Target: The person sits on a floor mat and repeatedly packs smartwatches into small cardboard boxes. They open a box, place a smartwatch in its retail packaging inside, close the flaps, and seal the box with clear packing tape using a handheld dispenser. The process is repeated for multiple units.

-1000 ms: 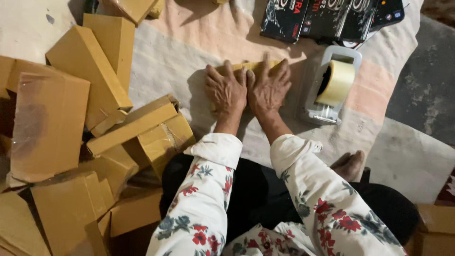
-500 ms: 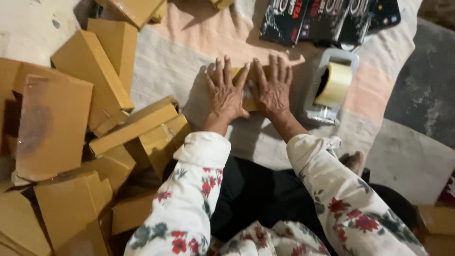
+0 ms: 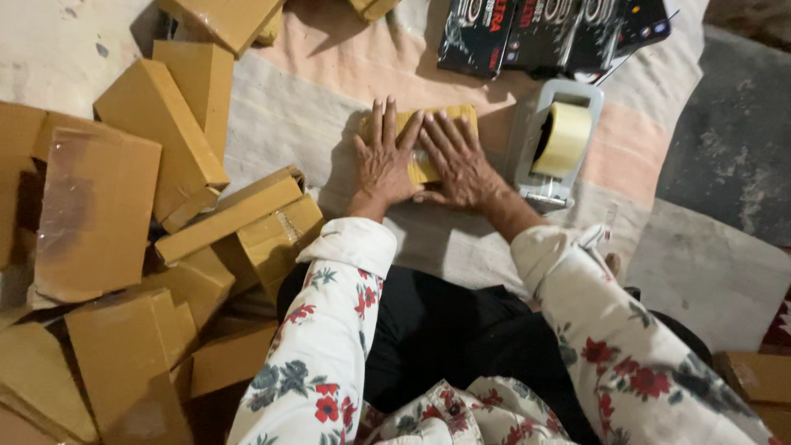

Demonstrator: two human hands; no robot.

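**Both hands flat on a small carton beside the tape dispenser**

Left hand (image 3: 384, 165) and right hand (image 3: 458, 158) pressed palm-down, side by side, on a small yellow-brown carton (image 3: 425, 142) lying on the striped cloth (image 3: 280, 124); fingers now spread wide and flat, gripping nothing, where half a second ago held closer together. Carton unmoved. Probably smoothing a shiny tape strip just visible between the hands. Tape dispenser (image 3: 554, 142) just right; heap of like cartons (image 3: 156, 222) left; black boxes (image 3: 544, 33) above.

Warm dim indoor light, soft shadows beside the boxes (image 3: 156, 140), slight blur throughout
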